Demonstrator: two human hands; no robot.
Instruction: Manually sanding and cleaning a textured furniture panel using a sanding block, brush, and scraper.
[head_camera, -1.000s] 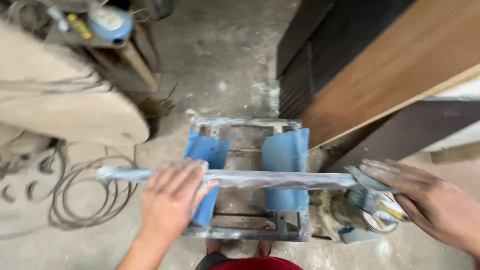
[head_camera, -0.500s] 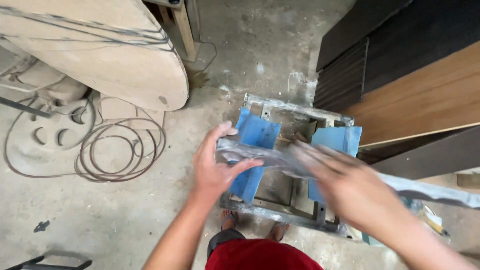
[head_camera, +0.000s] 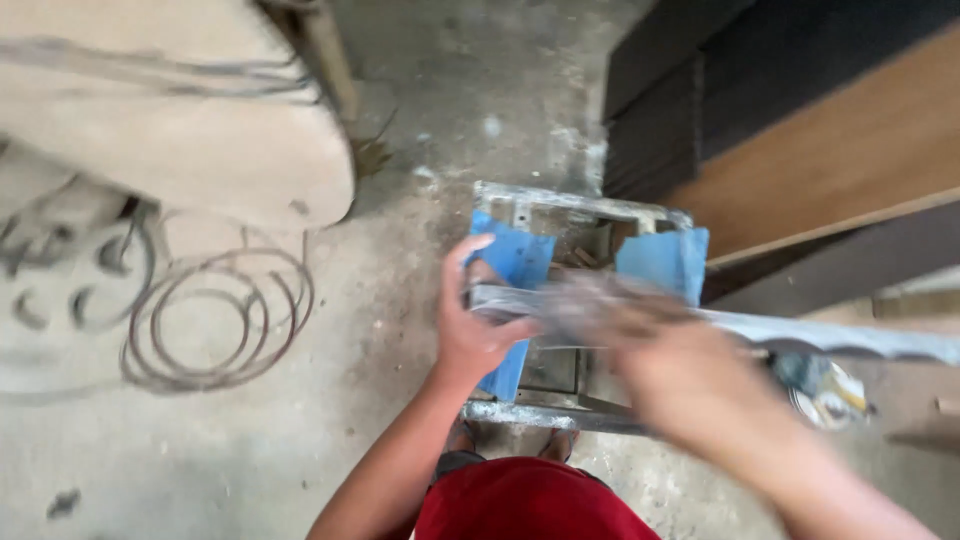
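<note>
Left hand (head_camera: 470, 330) wrapped around the near end of the bar (head_camera: 800, 335), fingers curled on it, thumb up top. The bar lies crosswise over the metal frame (head_camera: 560, 205) with its two blue pads (head_camera: 665, 262), running off to the right. Right hand (head_camera: 650, 345) is on the bar's middle, but it's all blur, so whether its fingers are clamped I cannot tell. Risk here: that long overhang could tip the bar off the frame if the grip slackens. Feet sit right under the frame. The wire coil (head_camera: 215, 330) on the floor is a trip hazard nearby.
</note>
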